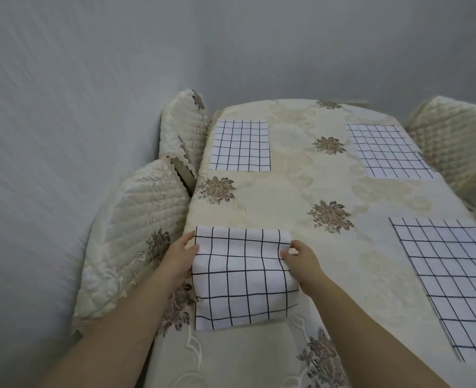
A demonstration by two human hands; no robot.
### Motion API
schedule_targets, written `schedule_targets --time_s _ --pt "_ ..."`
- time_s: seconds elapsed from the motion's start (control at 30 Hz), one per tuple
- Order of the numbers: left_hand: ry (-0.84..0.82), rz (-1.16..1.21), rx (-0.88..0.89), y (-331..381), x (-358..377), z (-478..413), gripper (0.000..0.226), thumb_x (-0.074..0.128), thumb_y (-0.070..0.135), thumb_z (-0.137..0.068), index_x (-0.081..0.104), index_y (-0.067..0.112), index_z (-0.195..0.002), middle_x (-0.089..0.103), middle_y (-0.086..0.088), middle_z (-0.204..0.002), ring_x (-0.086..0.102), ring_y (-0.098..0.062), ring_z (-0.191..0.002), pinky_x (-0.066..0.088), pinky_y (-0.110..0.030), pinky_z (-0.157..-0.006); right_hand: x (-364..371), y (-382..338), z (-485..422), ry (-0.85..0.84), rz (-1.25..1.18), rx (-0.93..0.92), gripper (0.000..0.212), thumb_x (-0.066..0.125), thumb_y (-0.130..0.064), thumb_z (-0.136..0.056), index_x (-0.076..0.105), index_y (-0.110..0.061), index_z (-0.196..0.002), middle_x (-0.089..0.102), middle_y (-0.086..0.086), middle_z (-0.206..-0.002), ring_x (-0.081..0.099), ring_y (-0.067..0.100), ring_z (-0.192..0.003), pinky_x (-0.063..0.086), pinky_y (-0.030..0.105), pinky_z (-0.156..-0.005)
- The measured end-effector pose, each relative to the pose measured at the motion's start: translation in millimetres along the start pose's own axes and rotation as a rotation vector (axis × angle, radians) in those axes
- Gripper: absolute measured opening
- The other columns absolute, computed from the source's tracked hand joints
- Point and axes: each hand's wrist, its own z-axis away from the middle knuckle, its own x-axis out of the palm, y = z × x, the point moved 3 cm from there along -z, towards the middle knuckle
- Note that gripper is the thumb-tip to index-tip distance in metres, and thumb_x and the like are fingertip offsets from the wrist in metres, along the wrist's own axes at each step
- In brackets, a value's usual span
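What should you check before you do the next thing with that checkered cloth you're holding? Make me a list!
1. The left hand grips the left edge of the white cloth with a black grid: ok.
2. The right hand pinches its right edge: ok.
3. The cloth is smooth: not ok, its far edge curls over and the middle bulges.
4. The spot under it on the cream flowered tablecloth is free: cannot tell, hidden.
5. The far-left grid cloth, far-right grid cloth and near-right grid cloth lie flat, apart from it: ok.
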Motion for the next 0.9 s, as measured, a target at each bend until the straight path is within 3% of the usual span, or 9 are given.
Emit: schedule_targets --time_s 0.1,0.23,0.33,0.5,0.53,0.63,0.73,0.8,0.9 --pt "0.019 -0.07 -0.031 -12 -3 -4 0.044 0.048 0.01 -0.097 0.045 0.023 -0.139 0.062 -0.011 -0.117 0.065 -0.03 -0.095 0.056 -0.042 -0.08 10 12 0 0.0 0.027 0.04 0.014 0.053 -0.016 -0.091 0.06 -0.018 -0.103 0.062 0.006 -0.096 0.06 0.027 -0.091 0.051 0.037 -0.081" --pt "-0.015 -0.096 -0.078 -25 -6 -8 0.043 0.045 0.007 -0.095 0.05 0.023 -0.135 0.063 -0.015 -0.12 0.066 -0.03 -0.097 0.056 -0.041 -0.078 17 26 -2 -0.002 0.021 0.134 0.02 0.051 -0.008 -0.086 0.061 -0.016 -0.101 0.064 0.01 -0.102 0.061 0.03 -0.098 0.052 0.046 -0.091" --pt "-0.044 -0.095 -0.105 -32 -5 -2 0.043 0.041 0.0 -0.093 0.053 0.018 -0.13 0.061 -0.011 -0.121 0.065 -0.025 -0.093 0.055 -0.034 -0.07 18 34 -1 -0.011 0.028 0.181 0.024 0.051 -0.005 -0.082 0.064 -0.009 -0.102 0.066 0.015 -0.102 0.062 0.033 -0.097 0.053 0.047 -0.089" --pt "0.062 -0.201 -0.151 -31 -10 5 0.018 0.048 0.006 -0.083 0.061 0.007 -0.095 0.058 -0.009 -0.081 0.055 -0.024 -0.068 0.049 -0.033 -0.066 15 36 5 -0.034 0.06 0.207 0.014 0.051 -0.007 -0.08 0.062 -0.005 -0.088 0.06 0.015 -0.082 0.052 0.024 -0.071 0.041 0.03 -0.063" --pt "0.082 -0.182 -0.153 -27 -11 4 0.013 0.05 0.01 -0.081 0.061 0.007 -0.088 0.057 -0.01 -0.08 0.055 -0.025 -0.069 0.047 -0.033 -0.067 13 33 5 -0.025 0.075 0.208 0.007 0.052 -0.011 -0.08 0.058 -0.006 -0.078 0.054 0.013 -0.077 0.046 0.023 -0.068 0.036 0.029 -0.063" --pt "0.138 -0.193 -0.065 -14 -14 -6 0.017 0.061 0.029 -0.08 0.061 0.013 -0.074 0.062 -0.012 -0.09 0.06 -0.028 -0.084 0.046 -0.035 -0.078 8 22 0 0.026 0.033 0.196 0.027 0.054 -0.027 -0.084 0.045 -0.01 -0.065 0.049 0.01 -0.067 0.042 0.023 -0.063 0.031 0.031 -0.064" --pt "0.13 -0.171 0.008 -6 -10 -17 0.021 0.069 0.027 -0.083 0.069 0.006 -0.083 0.067 -0.009 -0.098 0.062 -0.026 -0.097 0.049 -0.037 -0.092 9 14 -7 0.053 -0.066 0.168 0.034 0.059 -0.038 -0.086 0.052 -0.01 -0.067 0.048 0.007 -0.063 0.047 0.023 -0.06 0.037 0.033 -0.063" --pt "0.141 -0.19 0.05 -2 -7 -22 0.016 0.067 0.017 -0.087 0.069 0.005 -0.098 0.063 -0.005 -0.098 0.057 -0.021 -0.097 0.045 -0.03 -0.088 12 10 -13 0.077 -0.096 0.094 0.029 0.063 -0.03 -0.085 0.058 -0.003 -0.073 0.047 0.008 -0.063 0.045 0.022 -0.058 0.038 0.033 -0.061" --pt "0.162 -0.101 0.096 4 -2 -27 0.009 0.066 0.01 -0.088 0.067 0.007 -0.096 0.065 -0.004 -0.084 0.058 -0.021 -0.086 0.045 -0.025 -0.072 15 1 -22 0.115 -0.124 0.017 0.015 0.064 -0.02 -0.082 0.066 -0.005 -0.081 0.06 0.007 -0.074 0.053 0.023 -0.07 0.045 0.036 -0.067"
